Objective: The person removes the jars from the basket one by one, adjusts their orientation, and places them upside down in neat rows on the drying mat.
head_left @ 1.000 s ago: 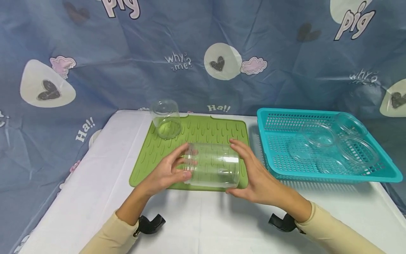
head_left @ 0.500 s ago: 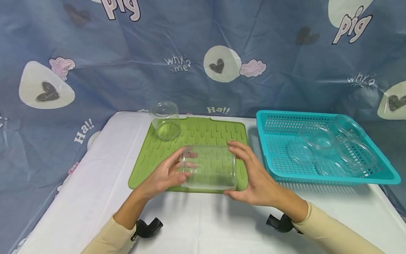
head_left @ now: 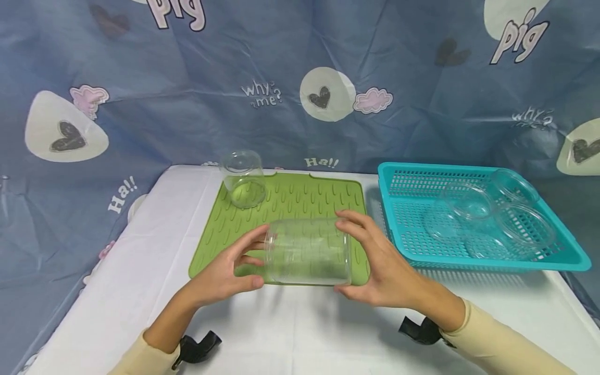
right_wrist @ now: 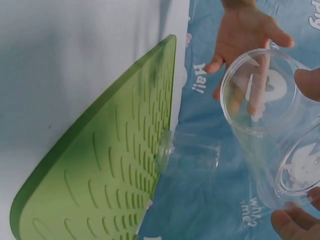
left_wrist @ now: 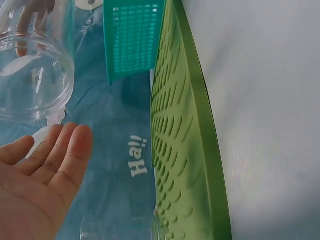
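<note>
A clear jar (head_left: 307, 255) lies sideways in the air over the front of a green drying mat (head_left: 323, 194). My right hand (head_left: 386, 273) grips its right end, thumb below and fingers above. The jar's ridged open rim (left_wrist: 65, 95) points toward my left hand (head_left: 217, 281). That left hand is spread beside the rim; in the left wrist view its fingers (left_wrist: 75, 150) are extended and apart from the jar. Through the jar wall, the right wrist view shows part of the left hand (right_wrist: 240, 35). A second clear jar (head_left: 244, 179) stands upright on the mat's back left corner.
To the right, a turquoise perforated basket (head_left: 391, 219) holds several clear jars (head_left: 469, 200). Everything stands on a white-covered table (head_left: 300, 333). A blue printed cloth (head_left: 211, 114) hangs behind it.
My left hand has let go of the jar's rim end and moved left and down with its fingers spread. The right hand keeps hold of the jar, nearly in place.
</note>
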A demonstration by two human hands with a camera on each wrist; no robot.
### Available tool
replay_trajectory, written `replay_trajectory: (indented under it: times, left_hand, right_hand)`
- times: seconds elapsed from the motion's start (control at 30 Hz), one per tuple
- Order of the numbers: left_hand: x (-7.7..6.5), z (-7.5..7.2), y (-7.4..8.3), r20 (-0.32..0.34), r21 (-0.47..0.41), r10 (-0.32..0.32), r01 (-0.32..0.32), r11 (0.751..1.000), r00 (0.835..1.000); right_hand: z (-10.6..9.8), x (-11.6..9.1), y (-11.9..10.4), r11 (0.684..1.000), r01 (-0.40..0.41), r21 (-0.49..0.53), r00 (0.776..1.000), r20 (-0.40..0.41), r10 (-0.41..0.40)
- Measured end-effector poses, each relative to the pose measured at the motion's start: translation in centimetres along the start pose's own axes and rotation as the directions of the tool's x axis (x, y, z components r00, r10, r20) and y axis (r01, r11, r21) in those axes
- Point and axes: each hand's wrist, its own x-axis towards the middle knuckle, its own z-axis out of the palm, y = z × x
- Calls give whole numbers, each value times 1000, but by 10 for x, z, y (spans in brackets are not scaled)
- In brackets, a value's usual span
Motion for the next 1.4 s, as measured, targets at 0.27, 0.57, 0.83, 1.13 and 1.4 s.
replay_trajectory:
  times: [0.27, 0.57, 0.83, 1.13, 1.4]
  left_hand:
    - [-8, -6, 4, -102, 286, -37, 64, 956, 994]
    - [-24, -39, -23, -268, 727, -101, 270, 632, 958]
    - [-32, -47, -36, -250, 728, -166, 298, 618, 954]
    - [-27, -50, -47, -156, 736, -271, 295, 609, 950]
    - [-30, -49, -54, -134, 721, -289, 294, 627, 948]
  right_hand:
    - [-6, 1, 1, 1000, -13, -5, 1000, 14, 13]
    - [-45, 17, 6, 989, -67, -134, 989, 120, 83]
    - [-64, 23, 10, 976, -67, -207, 974, 199, 109]
    - [-77, 54, 16, 956, -47, -290, 932, 331, 146]
    - [-82, 70, 26, 949, -27, -314, 912, 380, 152]
